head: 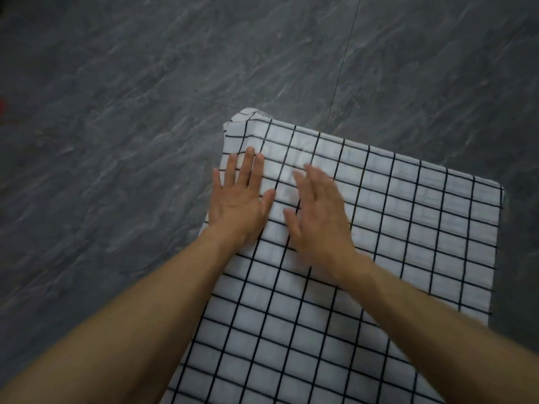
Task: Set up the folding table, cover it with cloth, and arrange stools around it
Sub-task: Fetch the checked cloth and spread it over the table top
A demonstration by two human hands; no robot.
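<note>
Two hands lie flat with fingers spread on the checked cloth, the left hand near its left edge, the right hand just beside it, likely smoothing it over the table, itself hidden beneath. No stools show on the grey floor.

Counter fully hidden under checked cloth; legs not visible. Cloth cut off by bottom edge. Right hand motion-blurred, finger outlines smeared; contact with cloth unclear. Both forearms run out of frame at bottom corners. Small red thing at left edge cropped, unidentifiable.
</note>
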